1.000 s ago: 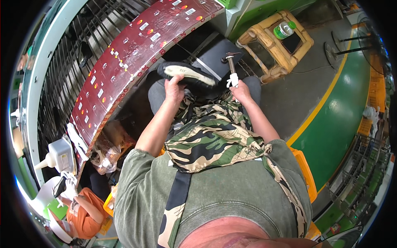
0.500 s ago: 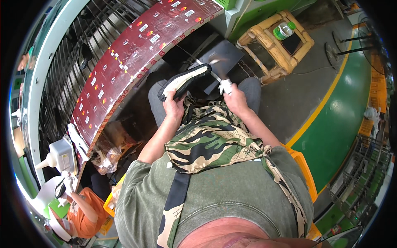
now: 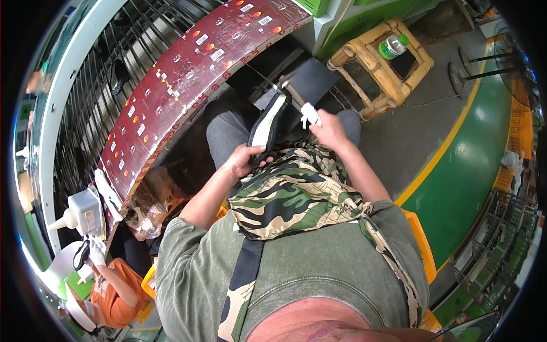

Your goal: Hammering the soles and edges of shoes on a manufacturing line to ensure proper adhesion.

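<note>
A black shoe [image 3: 263, 130] with a pale, cream-coloured underside is held sole side up over my lap, its far end pointing away from me. My left hand [image 3: 248, 160] is closed round the near end, the thumb lying on the pale surface. In my right hand [image 3: 329, 130], fingers wrapped round the white-bound handle, is a hammer [image 3: 293, 93]. Its head is just beyond the shoe's far end; whether they touch I cannot tell. A camouflage apron [image 3: 290, 199] covers my lap just below both hands.
A dark red printed bench edge [image 3: 171, 85] curves along the left, beside a rack of dark rods [image 3: 85, 114]. A bamboo stool [image 3: 393, 85] bearing a bottle [image 3: 393, 45] stands far right. At lower left, a co-worker in orange [image 3: 117, 293] holds a shoe, near a squeeze bottle [image 3: 85, 214].
My left hand has drawn the shoe nearer and turned its far end away from me. The hammer has tilted, its head moving left towards the shoe's tip.
</note>
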Tool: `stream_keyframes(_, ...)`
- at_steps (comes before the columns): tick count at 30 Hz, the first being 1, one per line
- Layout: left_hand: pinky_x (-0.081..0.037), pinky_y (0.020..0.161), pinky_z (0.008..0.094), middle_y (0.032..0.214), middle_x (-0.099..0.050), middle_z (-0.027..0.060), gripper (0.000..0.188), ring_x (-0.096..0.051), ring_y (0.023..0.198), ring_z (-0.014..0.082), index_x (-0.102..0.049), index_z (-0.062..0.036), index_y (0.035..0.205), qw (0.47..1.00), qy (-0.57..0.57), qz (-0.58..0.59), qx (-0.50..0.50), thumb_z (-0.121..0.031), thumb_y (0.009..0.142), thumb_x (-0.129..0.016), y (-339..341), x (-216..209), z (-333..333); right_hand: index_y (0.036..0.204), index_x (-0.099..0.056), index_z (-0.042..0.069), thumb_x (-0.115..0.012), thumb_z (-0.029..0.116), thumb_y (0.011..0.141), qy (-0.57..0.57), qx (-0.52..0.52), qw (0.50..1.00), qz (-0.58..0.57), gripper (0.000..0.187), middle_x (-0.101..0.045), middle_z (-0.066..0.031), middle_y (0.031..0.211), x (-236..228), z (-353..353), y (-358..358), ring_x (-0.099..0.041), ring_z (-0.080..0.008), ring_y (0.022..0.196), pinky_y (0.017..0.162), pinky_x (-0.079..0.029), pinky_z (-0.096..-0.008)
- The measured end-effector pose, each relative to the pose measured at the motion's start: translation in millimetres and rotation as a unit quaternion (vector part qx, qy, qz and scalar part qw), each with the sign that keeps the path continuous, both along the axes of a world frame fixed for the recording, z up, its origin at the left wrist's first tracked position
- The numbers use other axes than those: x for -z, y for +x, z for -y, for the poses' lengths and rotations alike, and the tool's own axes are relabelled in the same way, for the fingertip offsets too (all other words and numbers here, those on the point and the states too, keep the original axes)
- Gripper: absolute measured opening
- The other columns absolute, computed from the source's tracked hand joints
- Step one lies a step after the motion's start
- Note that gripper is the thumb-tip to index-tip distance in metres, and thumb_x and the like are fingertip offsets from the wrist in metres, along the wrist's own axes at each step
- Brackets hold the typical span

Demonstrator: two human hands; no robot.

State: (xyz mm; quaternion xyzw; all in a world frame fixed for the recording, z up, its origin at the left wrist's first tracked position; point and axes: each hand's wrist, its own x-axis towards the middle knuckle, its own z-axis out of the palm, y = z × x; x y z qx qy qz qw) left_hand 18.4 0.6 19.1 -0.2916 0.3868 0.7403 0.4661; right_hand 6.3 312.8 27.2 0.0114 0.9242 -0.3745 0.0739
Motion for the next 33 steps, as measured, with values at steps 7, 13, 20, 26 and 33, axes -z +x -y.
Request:
stream_keyframes(7, -0.054, 0.050, 0.0287, 0.088, -0.067, 0.0123, 0.027, -0.068, 0.066, 0.0211, -0.055, -0.0009, 0.112, 0.988, -0.066, -0.099, -0.097, -0.004, 0.089, -0.070, 40, 14, -31, 0.104, -0.056, -0.001, -0.059, 0.003, 0.096, -0.307, 0.118, 0.877, -0.349, 0.010, -0.063, -0.0068, 0.077, -202, 11, -44, -0.061, -0.0124, 0.065, 0.059, -0.051, -0.0279)
stream_keyframes(13, -0.055, 0.052, 0.0283, 0.088, -0.066, 0.0114, 0.026, -0.068, 0.069, 0.0199, -0.054, 0.0015, 0.114, 0.985, -0.065, -0.140, -0.079, -0.003, 0.092, -0.068, 33, 24, -36, 0.104, -0.057, -0.002, -0.063, 0.011, 0.090, -0.180, 0.134, 0.959, -0.174, 0.020, -0.067, -0.0197, 0.084, 6, 20, 6, -0.070, -0.0376, 0.080, 0.070, -0.054, -0.0421)
stream_keyframes(20, -0.055, 0.051, 0.0300, 0.089, -0.066, 0.0125, 0.027, -0.068, 0.068, 0.0211, -0.054, 0.0018, 0.110, 0.983, -0.081, -0.143, -0.087, -0.005, 0.089, -0.071, 36, 31, -29, 0.110, -0.055, -0.001, -0.059, 0.001, 0.092, -0.298, 0.099, 0.943, -0.108, 0.018, -0.064, -0.0078, 0.081, -140, 13, -30, -0.060, -0.0126, 0.059, 0.054, -0.051, -0.0294)
stream_keyframes(26, -0.054, 0.050, 0.0295, 0.088, -0.066, 0.0115, 0.028, -0.068, 0.067, 0.0202, -0.054, 0.0013, 0.111, 0.982, -0.079, -0.133, -0.104, -0.003, 0.089, -0.071, 37, 27, -30, 0.100, -0.054, -0.007, -0.048, 0.000, 0.096, -0.318, 0.033, 0.815, -0.484, 0.010, -0.063, -0.0145, 0.082, -191, 17, -53, -0.061, -0.0224, 0.069, 0.064, -0.054, -0.0357)
stream_keyframes(33, -0.053, 0.050, 0.0300, 0.087, -0.067, 0.0114, 0.027, -0.068, 0.066, 0.0206, -0.056, 0.0005, 0.110, 0.982, -0.058, -0.154, -0.091, -0.002, 0.088, -0.071, 29, 31, -27, 0.106, -0.057, -0.001, -0.068, 0.010, 0.086, -0.149, 0.094, 0.976, 0.128, 0.025, -0.067, -0.0151, 0.079, -32, 21, -14, -0.067, -0.0214, 0.064, 0.060, -0.054, -0.0370)
